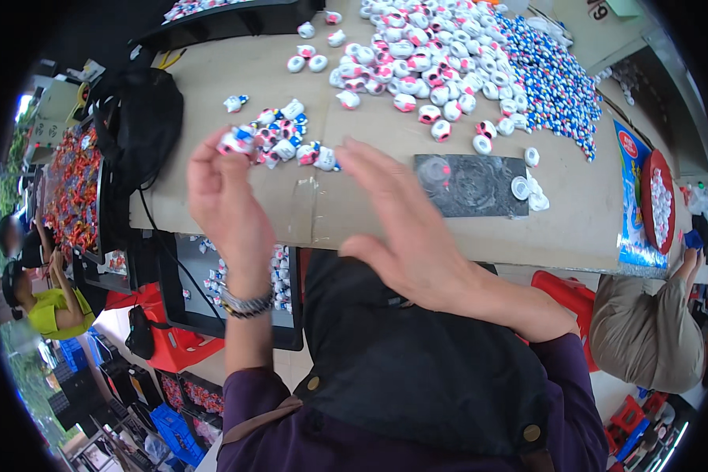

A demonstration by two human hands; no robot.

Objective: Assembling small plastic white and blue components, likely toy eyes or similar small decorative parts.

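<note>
Between the thumb and fingertips of my left hand is a small white, pink and blue toy figure, held just over the table. My right hand hovers above the table's near edge, empty, its fingers stretched and the thumb apart. Ahead of my hands lies a cluster of similar toy figures, and one more figure sits apart. Farther back spreads a heap of white and pink toy heads, beside a heap of small blue and white parts.
A dark grey slab lies right of my right hand, with a small round white cup and crumpled tissue. A red dish stands at far right. Below the left edge is a black tray of figures. People sit on both sides.
</note>
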